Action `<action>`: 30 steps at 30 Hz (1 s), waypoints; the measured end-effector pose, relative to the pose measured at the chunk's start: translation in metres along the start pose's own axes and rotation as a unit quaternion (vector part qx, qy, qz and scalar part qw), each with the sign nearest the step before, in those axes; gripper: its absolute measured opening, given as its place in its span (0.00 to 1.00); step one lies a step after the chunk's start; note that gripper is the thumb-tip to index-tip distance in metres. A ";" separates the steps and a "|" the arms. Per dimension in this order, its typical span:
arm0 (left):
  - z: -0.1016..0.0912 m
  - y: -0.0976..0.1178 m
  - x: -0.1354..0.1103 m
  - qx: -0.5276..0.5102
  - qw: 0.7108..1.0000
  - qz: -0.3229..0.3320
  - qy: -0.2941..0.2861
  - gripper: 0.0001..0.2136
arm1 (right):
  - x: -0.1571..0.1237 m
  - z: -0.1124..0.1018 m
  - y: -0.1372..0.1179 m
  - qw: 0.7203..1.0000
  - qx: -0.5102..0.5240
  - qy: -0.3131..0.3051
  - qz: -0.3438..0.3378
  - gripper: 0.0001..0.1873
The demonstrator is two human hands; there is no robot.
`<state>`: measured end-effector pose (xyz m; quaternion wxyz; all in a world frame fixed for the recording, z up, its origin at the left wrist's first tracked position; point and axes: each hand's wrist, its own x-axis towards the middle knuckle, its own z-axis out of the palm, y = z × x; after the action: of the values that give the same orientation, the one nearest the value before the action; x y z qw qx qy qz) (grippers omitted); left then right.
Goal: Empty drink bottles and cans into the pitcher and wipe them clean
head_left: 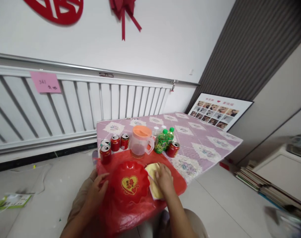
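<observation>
A red plastic dish [129,184] with a gold heart emblem sits on a red plastic sheet [175,181] at the table's near edge. My left hand [97,190] touches the dish's left rim, fingers curled against it. My right hand [163,178] lies flat, fingers spread, on a yellow cloth [153,174] just right of the dish.
Behind the dish stand several red cans [115,143], a clear jug with an orange lid [140,141], green bottles [162,141] and one more can [173,149]. The table has a purple patterned cover [202,138]. A photo board [218,112] leans at the wall; books [259,185] lie on the floor.
</observation>
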<state>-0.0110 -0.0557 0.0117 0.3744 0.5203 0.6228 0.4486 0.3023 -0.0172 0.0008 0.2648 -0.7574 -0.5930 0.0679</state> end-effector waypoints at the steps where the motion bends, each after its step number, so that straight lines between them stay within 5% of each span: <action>1: 0.000 0.002 0.000 -0.005 1.000 0.000 0.000 0.16 | -0.001 0.004 -0.002 1.000 -0.012 -0.015 0.013 0.25; 15: 0.003 -0.042 0.010 0.031 0.999 0.019 -0.023 0.15 | -0.005 0.009 0.002 0.993 -0.075 -0.069 0.059 0.29; 30: 0.007 -0.039 0.008 0.045 0.998 0.037 -0.035 0.15 | 0.000 0.014 0.009 0.993 -0.080 -0.070 0.055 0.30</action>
<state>-0.0185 -0.0490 -0.0275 0.3555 0.5747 0.6093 0.4149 0.3044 -0.0146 -0.0156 0.1564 -0.8010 -0.5712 0.0876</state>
